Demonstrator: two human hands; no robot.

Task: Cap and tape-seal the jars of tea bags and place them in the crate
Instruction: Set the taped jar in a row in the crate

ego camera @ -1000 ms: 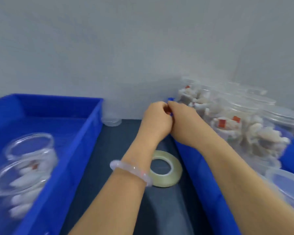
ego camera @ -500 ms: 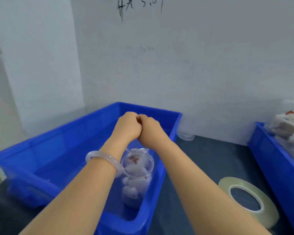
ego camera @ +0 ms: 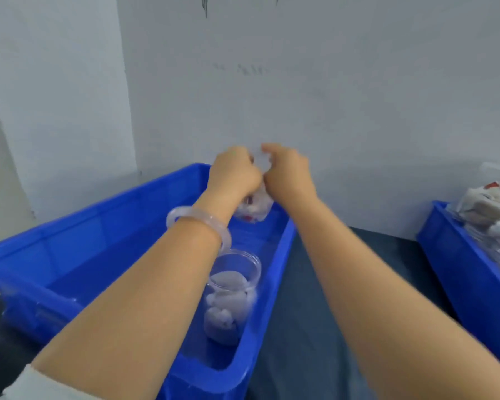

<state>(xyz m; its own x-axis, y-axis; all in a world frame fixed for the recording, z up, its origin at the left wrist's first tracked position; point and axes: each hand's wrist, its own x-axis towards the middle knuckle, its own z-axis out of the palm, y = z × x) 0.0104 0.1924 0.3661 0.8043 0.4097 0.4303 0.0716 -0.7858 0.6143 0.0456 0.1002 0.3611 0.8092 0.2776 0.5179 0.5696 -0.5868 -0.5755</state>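
Jar [ego camera: 253, 207] over crate [ego camera: 98, 232] far-right corner

Two hands [ego camera: 233, 175], two blue crates [ego camera: 98, 210], one bracelet [ego camera: 198, 218], two countable jars [ego camera: 232, 298], more blurred at right.

Only cropped, illegible scrawl [ego camera: 205, 5] on wall [ego camera: 344, 90]
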